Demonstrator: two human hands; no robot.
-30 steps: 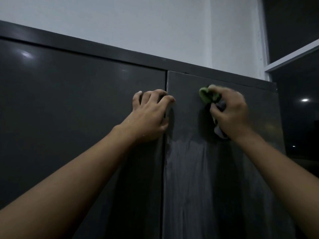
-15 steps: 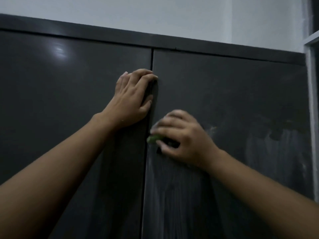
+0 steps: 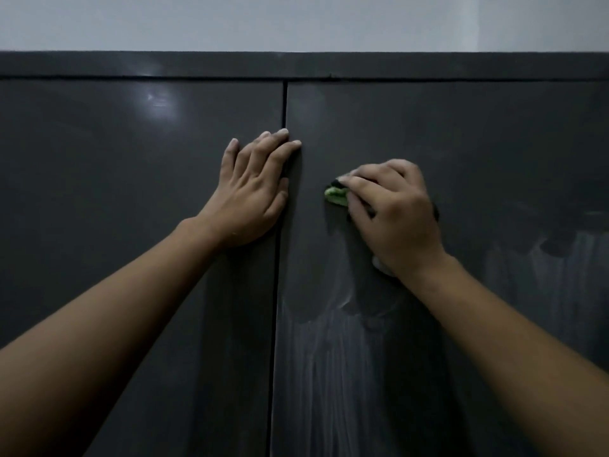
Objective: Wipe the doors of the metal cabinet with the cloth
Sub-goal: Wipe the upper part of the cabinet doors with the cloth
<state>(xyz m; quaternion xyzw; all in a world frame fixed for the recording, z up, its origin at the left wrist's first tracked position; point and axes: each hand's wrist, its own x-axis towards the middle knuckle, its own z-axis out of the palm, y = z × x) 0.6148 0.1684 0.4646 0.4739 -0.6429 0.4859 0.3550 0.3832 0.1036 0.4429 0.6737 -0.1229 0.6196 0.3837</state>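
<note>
Two hands up: our left hand (image 3: pixel 253 192) flat, fingers together; right hand (image 3: pixel 392 212) clamped on the cloth (image 3: pixel 336 195)
Pressing harder may smear the pale streaks (image 3: pixel 329 367) across the right door (image 3: pixel 478 133)

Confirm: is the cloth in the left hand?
No. The green cloth is bunched under the right hand on the right door; the left hand lies flat and empty beside the seam.

pale grey wall (image 3: pixel 296 21) up high, far above the grip, plain and smooth, a lighter stripe (image 3: pixel 474 21) up and right
</note>
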